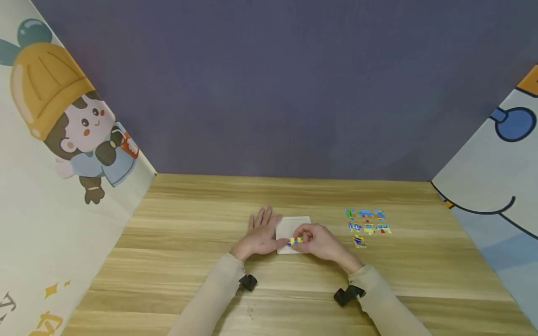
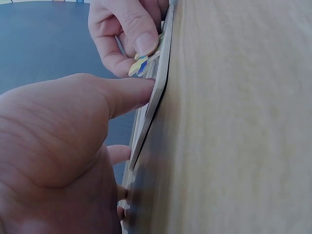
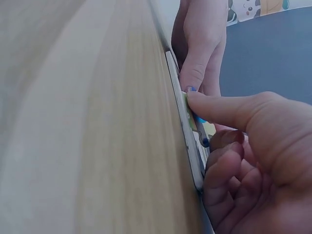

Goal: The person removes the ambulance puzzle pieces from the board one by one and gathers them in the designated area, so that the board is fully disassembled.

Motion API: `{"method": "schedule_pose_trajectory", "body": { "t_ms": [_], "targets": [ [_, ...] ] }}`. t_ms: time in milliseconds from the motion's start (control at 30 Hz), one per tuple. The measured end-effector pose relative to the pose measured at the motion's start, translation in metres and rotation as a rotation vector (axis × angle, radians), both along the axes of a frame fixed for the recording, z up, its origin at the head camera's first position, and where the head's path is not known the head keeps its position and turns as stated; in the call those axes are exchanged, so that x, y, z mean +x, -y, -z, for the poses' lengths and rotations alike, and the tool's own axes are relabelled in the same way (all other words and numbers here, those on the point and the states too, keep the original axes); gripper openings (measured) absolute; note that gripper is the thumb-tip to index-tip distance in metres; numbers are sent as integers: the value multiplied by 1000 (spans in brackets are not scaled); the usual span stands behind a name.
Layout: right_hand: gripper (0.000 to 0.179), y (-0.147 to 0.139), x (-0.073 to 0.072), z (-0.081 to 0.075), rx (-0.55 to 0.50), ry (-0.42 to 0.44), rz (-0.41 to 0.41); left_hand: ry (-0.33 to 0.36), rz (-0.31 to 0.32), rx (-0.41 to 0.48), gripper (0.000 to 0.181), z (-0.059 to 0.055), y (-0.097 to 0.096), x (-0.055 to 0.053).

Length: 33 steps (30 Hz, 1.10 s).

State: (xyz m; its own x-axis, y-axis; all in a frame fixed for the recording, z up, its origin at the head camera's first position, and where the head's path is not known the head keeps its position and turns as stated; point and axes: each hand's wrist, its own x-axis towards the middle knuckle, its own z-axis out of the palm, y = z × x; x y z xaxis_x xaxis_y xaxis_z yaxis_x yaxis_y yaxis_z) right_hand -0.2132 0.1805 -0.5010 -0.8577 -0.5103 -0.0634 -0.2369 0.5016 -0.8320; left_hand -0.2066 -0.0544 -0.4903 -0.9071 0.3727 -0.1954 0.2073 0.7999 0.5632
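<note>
A pale, shallow puzzle tray (image 1: 287, 227) lies flat on the table between the two hands. Its left side is steadied by my left hand (image 1: 261, 236), fingers spread straight on the tabletop and the thumb (image 2: 131, 93) resting at the tray's near edge. My right hand (image 1: 321, 241) is over the tray's right part, pinching a yellow and blue jigsaw piece (image 2: 141, 64) that tilts up from the tray. Beneath the right thumb (image 3: 219, 108), a green-yellow piece (image 3: 188, 111) shows along the tray's near side. The right fingers hide part of the tray.
Several colourful jigsaw pieces (image 1: 366, 226) lie in loose rows to the right of the tray, a single piece (image 1: 359, 241) nearest the front. The wooden table (image 1: 201, 205) ends at a dark back wall (image 1: 269, 93), with printed side panels left and right.
</note>
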Motion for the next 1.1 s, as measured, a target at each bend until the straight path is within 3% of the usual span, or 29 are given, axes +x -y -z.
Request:
{"method": "schedule_pose_trajectory", "body": {
  "t_ms": [233,433,633,900,1100],
  "targets": [
    [16,1,3,-6,7,-19,44,6,-11,-1,79,8,0,-3],
    [19,-3,3,-8,27,-67,-15,-2,-12,3,79,8,0,-3],
    [19,-7,0,-8,-25,13,-74,-21,-6,-3,77,2,0,-1],
    [19,-12,-4,-6,-105,139,-55,-23,-17,-2,79,9,1,-3],
    [23,-19,-5,-9,-96,162,-57,-7,-7,7,78,1,1,1]
  ]
}}
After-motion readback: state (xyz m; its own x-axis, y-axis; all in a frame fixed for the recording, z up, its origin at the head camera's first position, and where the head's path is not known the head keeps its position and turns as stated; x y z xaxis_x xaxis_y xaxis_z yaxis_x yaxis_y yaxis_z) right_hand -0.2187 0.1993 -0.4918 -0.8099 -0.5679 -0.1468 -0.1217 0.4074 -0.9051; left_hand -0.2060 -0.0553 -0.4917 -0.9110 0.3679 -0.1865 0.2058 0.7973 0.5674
